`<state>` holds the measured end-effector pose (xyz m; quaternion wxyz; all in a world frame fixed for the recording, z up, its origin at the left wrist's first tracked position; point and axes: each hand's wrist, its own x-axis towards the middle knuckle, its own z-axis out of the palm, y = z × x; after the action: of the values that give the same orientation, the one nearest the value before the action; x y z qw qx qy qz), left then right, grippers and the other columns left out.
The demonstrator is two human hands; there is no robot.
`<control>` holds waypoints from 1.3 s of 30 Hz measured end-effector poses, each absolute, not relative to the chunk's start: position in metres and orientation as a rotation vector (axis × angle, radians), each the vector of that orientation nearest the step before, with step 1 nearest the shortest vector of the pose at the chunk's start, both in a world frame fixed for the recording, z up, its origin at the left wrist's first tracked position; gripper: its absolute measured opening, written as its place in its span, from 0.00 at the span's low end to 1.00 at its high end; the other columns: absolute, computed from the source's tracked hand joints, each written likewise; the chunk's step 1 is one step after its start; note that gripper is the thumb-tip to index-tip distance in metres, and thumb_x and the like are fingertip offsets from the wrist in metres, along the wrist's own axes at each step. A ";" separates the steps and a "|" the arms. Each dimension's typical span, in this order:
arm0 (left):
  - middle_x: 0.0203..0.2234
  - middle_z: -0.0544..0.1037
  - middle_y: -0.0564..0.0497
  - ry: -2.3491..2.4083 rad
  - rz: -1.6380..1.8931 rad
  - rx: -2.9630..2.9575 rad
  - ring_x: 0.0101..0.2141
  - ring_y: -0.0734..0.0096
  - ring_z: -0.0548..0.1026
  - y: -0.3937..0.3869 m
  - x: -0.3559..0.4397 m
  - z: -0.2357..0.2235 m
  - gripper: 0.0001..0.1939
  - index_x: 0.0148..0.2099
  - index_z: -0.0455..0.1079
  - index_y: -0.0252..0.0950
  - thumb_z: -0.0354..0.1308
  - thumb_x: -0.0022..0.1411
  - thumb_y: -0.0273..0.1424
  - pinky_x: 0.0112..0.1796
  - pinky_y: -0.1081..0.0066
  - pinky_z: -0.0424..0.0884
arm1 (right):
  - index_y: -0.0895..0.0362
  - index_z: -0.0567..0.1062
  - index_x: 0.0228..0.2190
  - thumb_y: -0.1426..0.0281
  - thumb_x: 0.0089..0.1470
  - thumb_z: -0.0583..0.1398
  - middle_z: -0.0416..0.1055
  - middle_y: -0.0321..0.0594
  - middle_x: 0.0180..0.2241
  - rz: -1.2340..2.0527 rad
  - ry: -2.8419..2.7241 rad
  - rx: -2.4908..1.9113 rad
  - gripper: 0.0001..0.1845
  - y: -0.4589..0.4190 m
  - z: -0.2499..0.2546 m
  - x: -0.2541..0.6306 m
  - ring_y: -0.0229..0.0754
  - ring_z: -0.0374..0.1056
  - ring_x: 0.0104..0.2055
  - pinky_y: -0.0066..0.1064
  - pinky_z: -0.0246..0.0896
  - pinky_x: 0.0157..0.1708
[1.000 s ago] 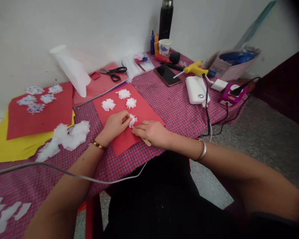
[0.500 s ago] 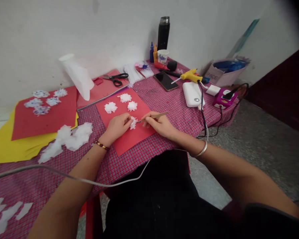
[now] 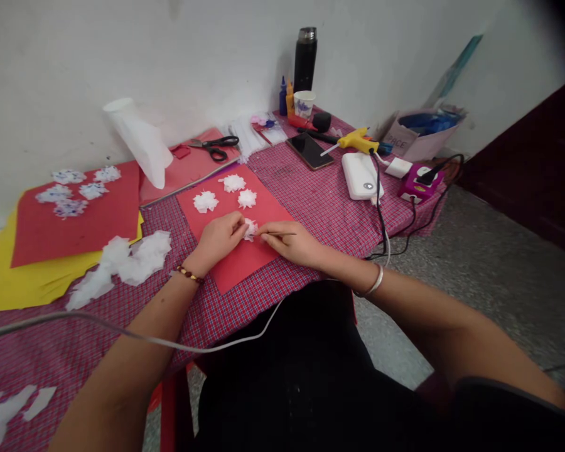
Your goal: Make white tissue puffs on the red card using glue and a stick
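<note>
On a red paper sheet lie several ruffled white paper flowers, among them one white flower at the top. My left hand is closed at the nearest white paper flower, thumb and forefinger pinching its left edge. From the other side my right hand grips a thin brown stick-like tool, its tip pointing at the same flower. Whether the tip touches the flower is hidden by the fingers.
Crumpled white paper lies left of the sheet. Farther back are scissors, a phone, a yellow glue gun and a white power bank. A pale cable crosses above my left forearm.
My right hand has turned, so the tool now lies flatter and shows narrower. My left hand stays at the same flower. The whole view has shifted slightly.
</note>
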<state>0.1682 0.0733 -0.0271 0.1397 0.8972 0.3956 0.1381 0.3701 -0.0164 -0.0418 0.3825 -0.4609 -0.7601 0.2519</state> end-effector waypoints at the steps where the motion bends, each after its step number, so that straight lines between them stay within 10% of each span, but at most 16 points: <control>1: 0.25 0.73 0.52 1.144 0.398 2.593 0.27 0.68 0.69 0.073 0.168 -0.027 0.10 0.34 0.66 0.38 0.51 0.69 0.35 0.29 0.68 0.59 | 0.57 0.79 0.45 0.71 0.66 0.54 0.80 0.43 0.41 0.611 -1.969 -1.187 0.14 -0.016 -0.041 0.370 0.41 0.74 0.43 0.35 0.67 0.47; 15: 0.25 0.72 0.53 1.127 0.414 2.560 0.26 0.69 0.68 0.078 0.168 -0.028 0.09 0.32 0.62 0.39 0.53 0.66 0.34 0.29 0.68 0.57 | 0.59 0.79 0.46 0.71 0.68 0.54 0.79 0.48 0.43 0.294 -2.314 -1.117 0.14 -0.010 -0.047 0.366 0.45 0.73 0.44 0.38 0.65 0.45; 39: 0.24 0.72 0.52 1.147 0.393 2.570 0.26 0.68 0.68 0.076 0.168 -0.027 0.10 0.33 0.64 0.39 0.51 0.68 0.35 0.28 0.69 0.57 | 0.58 0.79 0.45 0.67 0.67 0.51 0.79 0.43 0.37 0.724 -1.859 -1.063 0.18 -0.017 -0.036 0.372 0.40 0.74 0.37 0.33 0.68 0.42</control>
<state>0.1683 0.0761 -0.0269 0.1496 0.8943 0.3990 0.1367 0.3719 -0.0175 -0.0364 0.4266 -0.4252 -0.7438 0.2898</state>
